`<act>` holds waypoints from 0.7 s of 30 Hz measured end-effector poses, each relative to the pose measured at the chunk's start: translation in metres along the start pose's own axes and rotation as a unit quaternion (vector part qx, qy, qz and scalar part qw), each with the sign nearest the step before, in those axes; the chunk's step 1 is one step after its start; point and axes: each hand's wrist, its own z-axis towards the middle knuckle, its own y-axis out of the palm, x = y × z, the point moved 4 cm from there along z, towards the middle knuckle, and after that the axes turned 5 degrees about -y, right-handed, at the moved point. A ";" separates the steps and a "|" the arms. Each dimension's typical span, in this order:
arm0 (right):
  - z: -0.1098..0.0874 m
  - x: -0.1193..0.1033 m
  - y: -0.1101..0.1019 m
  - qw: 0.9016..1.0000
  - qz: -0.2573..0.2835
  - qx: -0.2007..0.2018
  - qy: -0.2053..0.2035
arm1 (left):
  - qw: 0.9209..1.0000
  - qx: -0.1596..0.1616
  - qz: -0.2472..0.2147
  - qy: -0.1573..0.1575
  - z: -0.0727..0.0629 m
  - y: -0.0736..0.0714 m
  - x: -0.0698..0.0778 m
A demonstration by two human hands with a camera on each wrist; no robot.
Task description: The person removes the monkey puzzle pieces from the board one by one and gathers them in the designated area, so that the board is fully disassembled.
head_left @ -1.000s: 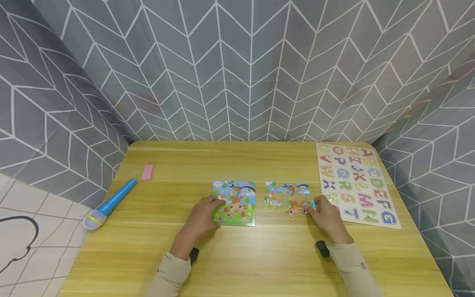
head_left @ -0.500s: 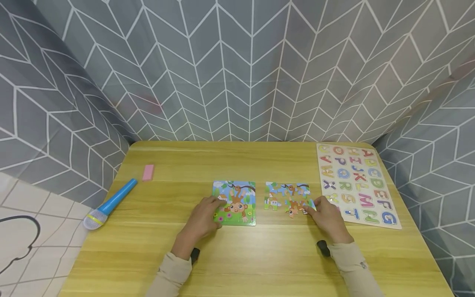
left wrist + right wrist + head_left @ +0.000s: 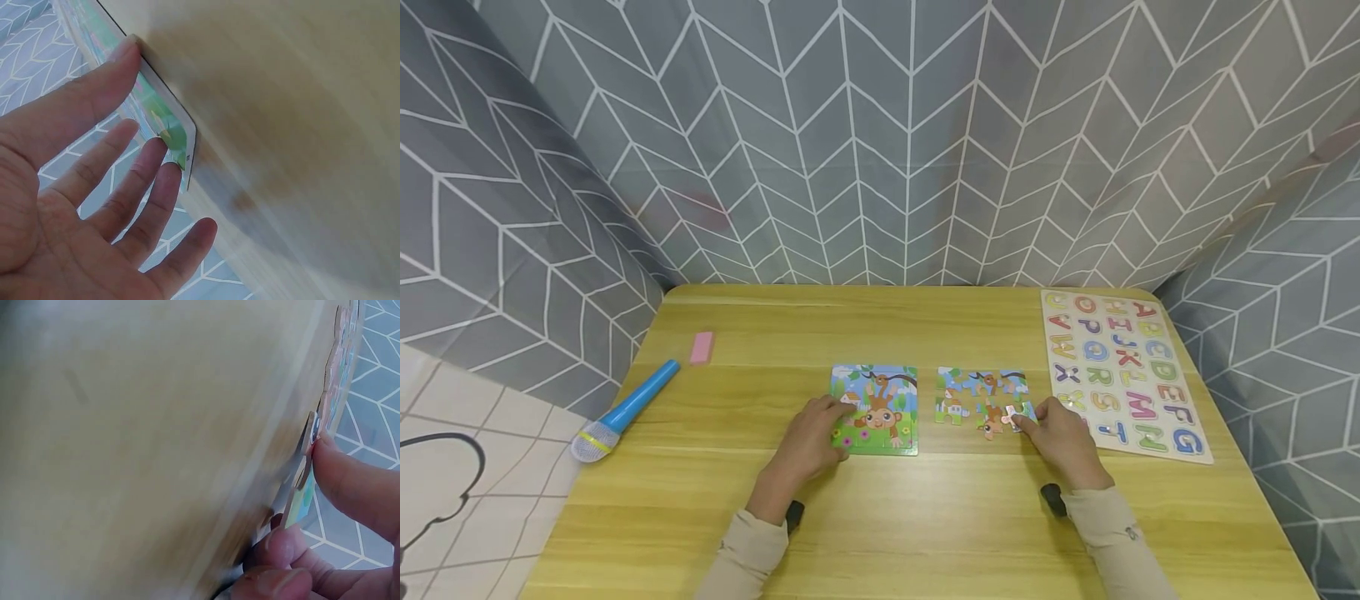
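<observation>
A square monkey puzzle (image 3: 880, 408) lies in its tray in the middle of the table. My left hand (image 3: 808, 437) rests at its left side, thumb over the near edge and fingers loosely extended, as the left wrist view shows (image 3: 119, 175). To the right, several loose jigsaw pieces (image 3: 955, 408) form a partly joined monkey picture. My right hand (image 3: 1063, 437) pinches a puzzle piece (image 3: 1010, 416) at the lower right of that group. In the right wrist view the thumb presses on the piece (image 3: 314, 431), which bears an eye and stands tilted, close over the table.
An alphabet board (image 3: 1123, 375) with coloured letters lies at the table's right side. A blue toy microphone (image 3: 625, 412) and a pink block (image 3: 702, 347) lie on the left. Grey patterned curtains (image 3: 880, 142) hang behind the table (image 3: 880, 533).
The puzzle piece in my right hand has tilted up, and its face now catches the light. My left hand and the tray puzzle stay as they were.
</observation>
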 end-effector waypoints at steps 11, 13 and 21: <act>-0.003 -0.002 -0.002 1.000 -0.001 -0.001 0.002 | 1.000 0.003 0.004 -0.013 -0.002 -0.001 -0.002; -0.003 -0.003 -0.002 1.000 0.002 -0.003 0.004 | 1.000 0.003 0.004 -0.013 -0.002 -0.001 -0.002; -0.003 -0.003 -0.002 1.000 0.000 -0.008 0.008 | 1.000 0.002 -0.002 -0.017 -0.002 -0.002 -0.001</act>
